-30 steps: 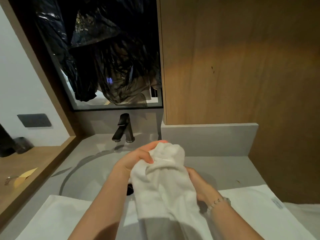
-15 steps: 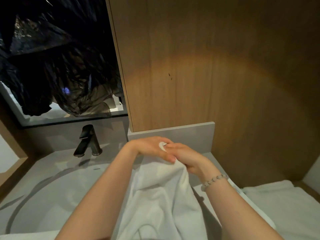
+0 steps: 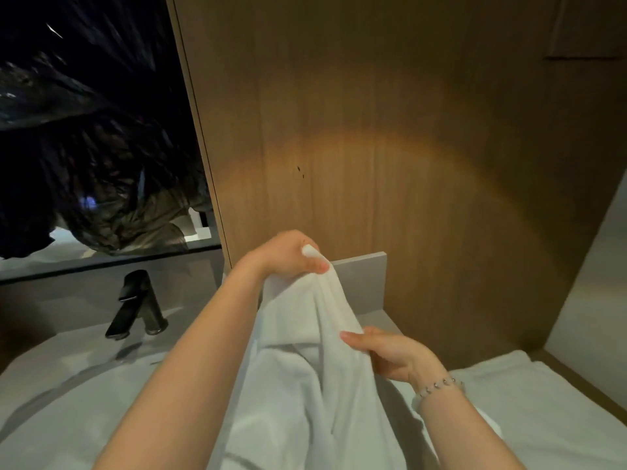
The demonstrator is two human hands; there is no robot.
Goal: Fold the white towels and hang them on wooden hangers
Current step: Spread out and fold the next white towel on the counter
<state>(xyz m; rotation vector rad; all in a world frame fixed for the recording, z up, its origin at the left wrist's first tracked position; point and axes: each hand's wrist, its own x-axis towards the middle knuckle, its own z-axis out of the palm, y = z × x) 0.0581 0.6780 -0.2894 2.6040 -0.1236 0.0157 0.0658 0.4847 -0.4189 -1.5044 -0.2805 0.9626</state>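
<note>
White terry is filling the near ground: a towel [image 3: 305, 385] is hanging in loose, bunched folds between the person's forearms. A second towel [image 3: 543, 422] is lying flat on the counter [image 3: 380, 318] just to the right of it. Judging from that, the job is sitting at an early stage. The held towel is not yet showing a clean fold, only creases and a gathered top. No hanger is showing anywhere I can see, so squaring the edges, folding and all of the hanging are looking like work left to do. Whether the flat one is counting as folded, I cannot tell; it is lying smooth, but its edges are running out of sight.

The hands are working apart, one low and one high, both clamped on the same towel. The right hand [image 3: 390, 357], nearer and lower, is wearing a bead bracelet [image 3: 437, 386] at the wrist. It is pinching an edge of the cloth between thumb and fingers, partway down its right side. The left hand [image 3: 291, 256], farther and higher, is gripping the gathered top with curled fingers, and a nub of cloth is poking out above them. It is holding the towel up over the counter. Behind it a grey upstand [image 3: 363, 269] and a wood panel [image 3: 373, 147] are closing off the back, with a dark tap [image 3: 135, 303] standing to the left.
</note>
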